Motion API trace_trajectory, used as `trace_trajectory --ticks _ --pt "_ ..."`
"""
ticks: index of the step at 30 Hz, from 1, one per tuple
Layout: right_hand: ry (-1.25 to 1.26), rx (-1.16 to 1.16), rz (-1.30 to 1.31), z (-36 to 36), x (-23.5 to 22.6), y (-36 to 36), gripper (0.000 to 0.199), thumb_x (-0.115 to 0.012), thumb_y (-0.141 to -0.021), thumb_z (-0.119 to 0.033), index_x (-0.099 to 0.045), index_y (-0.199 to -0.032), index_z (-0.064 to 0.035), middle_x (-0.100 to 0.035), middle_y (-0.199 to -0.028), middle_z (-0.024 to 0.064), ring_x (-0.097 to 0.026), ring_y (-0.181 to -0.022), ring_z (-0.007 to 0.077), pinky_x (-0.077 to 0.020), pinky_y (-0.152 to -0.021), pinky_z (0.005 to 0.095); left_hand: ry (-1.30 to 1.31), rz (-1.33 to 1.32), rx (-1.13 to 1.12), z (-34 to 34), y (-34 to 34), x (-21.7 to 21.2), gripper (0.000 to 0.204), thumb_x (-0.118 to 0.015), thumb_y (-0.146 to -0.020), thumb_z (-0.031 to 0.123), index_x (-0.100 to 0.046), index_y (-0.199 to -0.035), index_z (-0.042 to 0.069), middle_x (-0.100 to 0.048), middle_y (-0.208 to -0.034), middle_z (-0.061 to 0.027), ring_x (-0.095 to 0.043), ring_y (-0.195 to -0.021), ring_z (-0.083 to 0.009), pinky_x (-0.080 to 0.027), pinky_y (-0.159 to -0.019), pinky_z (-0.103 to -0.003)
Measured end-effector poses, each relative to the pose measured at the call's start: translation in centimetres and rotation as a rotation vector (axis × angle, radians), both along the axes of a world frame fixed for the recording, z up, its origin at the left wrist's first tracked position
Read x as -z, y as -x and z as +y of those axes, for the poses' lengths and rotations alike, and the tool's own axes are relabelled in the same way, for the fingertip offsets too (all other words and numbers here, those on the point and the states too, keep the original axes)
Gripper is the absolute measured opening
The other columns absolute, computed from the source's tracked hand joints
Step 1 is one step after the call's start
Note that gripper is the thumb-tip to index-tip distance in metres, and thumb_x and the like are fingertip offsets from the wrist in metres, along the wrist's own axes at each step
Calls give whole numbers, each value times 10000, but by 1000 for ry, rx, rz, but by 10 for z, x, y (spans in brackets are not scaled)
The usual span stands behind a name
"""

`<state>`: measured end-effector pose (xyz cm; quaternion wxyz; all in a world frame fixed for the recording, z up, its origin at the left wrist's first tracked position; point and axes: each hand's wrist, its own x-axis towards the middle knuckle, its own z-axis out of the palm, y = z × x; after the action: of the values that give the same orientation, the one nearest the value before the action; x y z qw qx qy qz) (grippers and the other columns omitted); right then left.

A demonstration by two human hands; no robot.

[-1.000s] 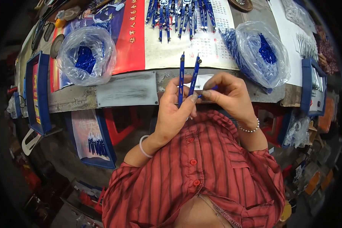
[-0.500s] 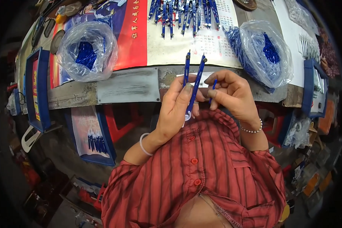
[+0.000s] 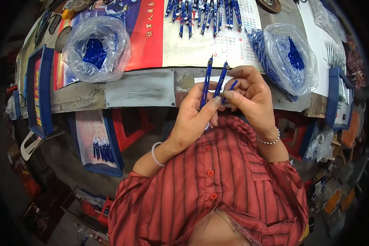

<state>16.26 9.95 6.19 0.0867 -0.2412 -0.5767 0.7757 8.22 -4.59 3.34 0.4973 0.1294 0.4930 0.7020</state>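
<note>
In front of my chest, at the bench's near edge, my left hand (image 3: 192,117) is closed around a blue drawing compass (image 3: 208,80). Its two legs point up and away, slightly spread, with metal tips. The compass's lower end is mostly hidden behind my fingers. Just to the right, my right hand (image 3: 253,98) pinches a small, slim blue piece (image 3: 233,85) between thumb and fingers, close beside the right leg. Farther back on the bench lies a pile of similar blue compasses (image 3: 201,16).
Clear plastic bags of small blue parts stand at left (image 3: 121,39) and right (image 3: 307,53) on the bench (image 3: 78,100). A grey metal plate (image 3: 140,88) lies along its front edge. Blue trays (image 3: 48,94) hang by the sides; another tray (image 3: 106,169) below holds several compasses.
The right hand and its blue piece have come closer to the compass. The compass's legs have shifted slightly right and its lower end has become more covered by my fingers.
</note>
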Motion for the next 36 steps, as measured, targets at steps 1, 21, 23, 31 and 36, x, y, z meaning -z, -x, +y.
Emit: trace_trajectory --ticks 1,21,23,31,36 --pt "-3 -1 0 -2 0 0 120 -585 -891 -53 -557 -978 25 -602 -804 35 -577 -667 63 -477 -607 193 -3 0 -1 0 0 0 323 -479 -972 214 -423 -1222 19 -549 -834 -49 -503 -589 -62 -416 -540 -193" --pt "-125 -115 -1 -5 2 -14 126 -651 -841 -58 -599 -938 2 -621 -860 39 -584 -762 90 -476 -678 221 -2 86 -97 -4 3 -5 277 -540 -915 59 -455 -1171 -4 -552 -782 -10 -487 -586 -36 -401 -522 -175" --pt "115 -52 -36 -9 3 -12 103 -624 -871 -76 -609 -936 3 -623 -855 34 -561 -743 68 -458 -651 200 -14 92 -119 -5 -1 -3 284 -540 -911 50 -450 -1174 -5 -564 -792 -21 -494 -582 -41 -404 -521 -176" --pt "-292 -35 3 2 -3 -8 153 -551 -929 -123 -612 -973 10 -623 -827 4 -557 -714 41 -443 -642 177 56 58 -10 -5 1 -2 354 -531 -875 -2 -425 -1211 32 -570 -827 -49 -515 -598 -62 -431 -543 -195" --pt "-257 -101 -5 3 6 -5 141 -537 -932 -91 -603 -976 25 -618 -820 19 -585 -747 64 -472 -677 197 64 47 49 -3 2 -1 390 -544 -858 -23 -417 -1223 34 -564 -876 -33 -521 -632 -54 -444 -567 -186"
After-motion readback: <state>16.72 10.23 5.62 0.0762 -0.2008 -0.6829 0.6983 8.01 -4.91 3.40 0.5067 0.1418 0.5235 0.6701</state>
